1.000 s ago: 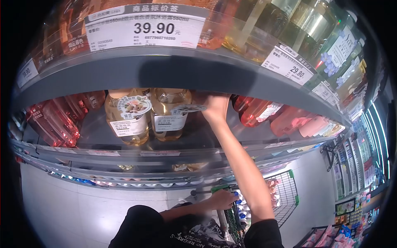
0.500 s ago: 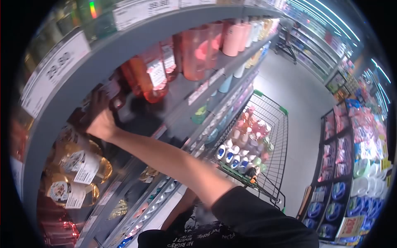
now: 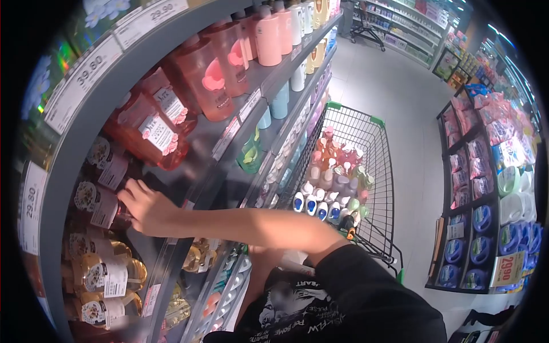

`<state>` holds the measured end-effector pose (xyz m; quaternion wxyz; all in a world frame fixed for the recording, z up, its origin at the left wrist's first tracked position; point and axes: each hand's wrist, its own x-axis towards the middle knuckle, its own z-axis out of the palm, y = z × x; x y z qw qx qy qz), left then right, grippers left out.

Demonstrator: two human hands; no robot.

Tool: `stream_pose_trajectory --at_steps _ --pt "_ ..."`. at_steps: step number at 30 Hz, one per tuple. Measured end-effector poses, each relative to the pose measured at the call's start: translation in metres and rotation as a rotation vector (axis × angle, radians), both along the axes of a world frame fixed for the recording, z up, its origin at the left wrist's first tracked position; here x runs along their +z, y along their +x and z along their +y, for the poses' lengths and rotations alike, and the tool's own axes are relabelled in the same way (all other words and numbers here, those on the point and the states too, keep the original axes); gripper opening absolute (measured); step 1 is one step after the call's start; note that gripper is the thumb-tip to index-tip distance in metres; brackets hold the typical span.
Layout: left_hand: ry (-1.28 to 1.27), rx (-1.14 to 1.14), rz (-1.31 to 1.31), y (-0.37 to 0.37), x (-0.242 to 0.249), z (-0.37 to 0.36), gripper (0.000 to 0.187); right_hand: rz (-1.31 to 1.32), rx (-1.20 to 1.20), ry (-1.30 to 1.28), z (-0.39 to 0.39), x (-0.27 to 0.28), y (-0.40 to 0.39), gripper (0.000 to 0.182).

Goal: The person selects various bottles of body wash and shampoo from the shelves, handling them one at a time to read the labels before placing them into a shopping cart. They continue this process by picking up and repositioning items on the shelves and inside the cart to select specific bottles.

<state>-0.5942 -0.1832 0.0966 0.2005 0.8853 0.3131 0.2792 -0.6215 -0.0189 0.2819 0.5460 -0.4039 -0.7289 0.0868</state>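
My right hand (image 3: 147, 210) reaches across to the shelf, fingers bent against the near end of a dark bottle (image 3: 100, 204) with a pale label. A similar dark bottle (image 3: 107, 163) stands just beyond it. Golden bottles (image 3: 106, 277) with white labels line up on the nearer side. Further along the same shelf are orange-red bottles (image 3: 154, 128) and larger pink bottles (image 3: 203, 77). Partly hidden behind my right forearm, my left hand (image 3: 267, 255) is low by my body; its fingers do not show. Something white (image 3: 294, 263) lies close to it.
A wire shopping cart (image 3: 380, 171) with green corners holds many pump bottles (image 3: 329, 186). Shelf edges with price tags (image 3: 86, 74) run above my hand. A display rack (image 3: 480, 228) with blue tubs and pink packs stands on the right. Another cart (image 3: 366, 28) is down the aisle.
My right hand has come out from deeper among the dark bottles to their front ends. The view has shifted, bringing more of the pink bottles and both dark bottles into sight.
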Motion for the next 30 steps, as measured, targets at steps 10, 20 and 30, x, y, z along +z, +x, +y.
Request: stream_pose_trajectory --at_steps 10,20,30 --pt "-0.042 -0.003 0.033 0.007 -0.002 0.008 0.026 -0.022 -0.643 -0.520 -0.159 -0.258 0.340 0.023" --pt "-0.122 0.033 0.277 0.015 -0.003 0.014 0.020 0.106 -1.023 -1.431 -0.378 -0.456 0.397 0.034" --pt "-0.159 -0.003 0.344 0.030 0.001 0.019 0.017 -0.036 -0.895 -1.665 -0.331 -0.402 0.419 0.028"
